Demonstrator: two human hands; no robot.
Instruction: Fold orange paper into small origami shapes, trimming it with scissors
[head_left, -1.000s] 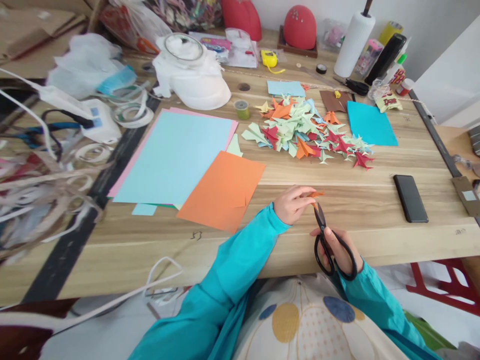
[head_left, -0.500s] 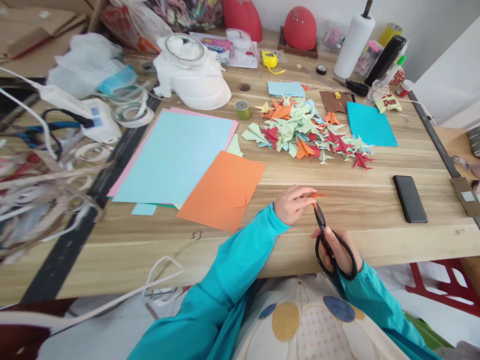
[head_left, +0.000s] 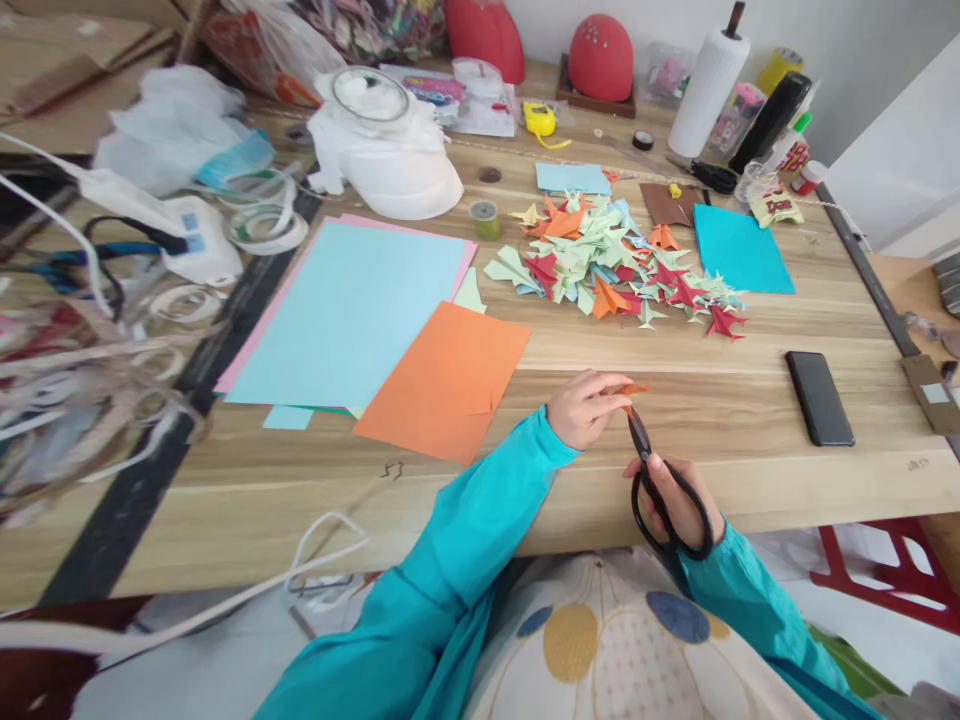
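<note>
Between the fingertips of my left hand (head_left: 586, 410) is a small folded piece of orange paper (head_left: 636, 388). Black-handled scissors (head_left: 646, 458) are gripped in my right hand (head_left: 681, 500), blades pointing away from me, their tips touching or right beside the paper. Whether the blades have the paper between them I cannot tell. Left of my hands lies a sheet of orange paper (head_left: 444, 380) with a slit near its lower right edge. It overlaps a light blue sheet (head_left: 345, 310). Farther back is a heap of folded paper shapes (head_left: 600, 250) in green, orange and red.
A black phone (head_left: 820, 398) lies to the right near the table's front edge. Bright blue paper (head_left: 742, 248) rests behind it. A thread spool (head_left: 484, 220) stands by the heap. White cords and a power strip (head_left: 199, 240) crowd the left side.
</note>
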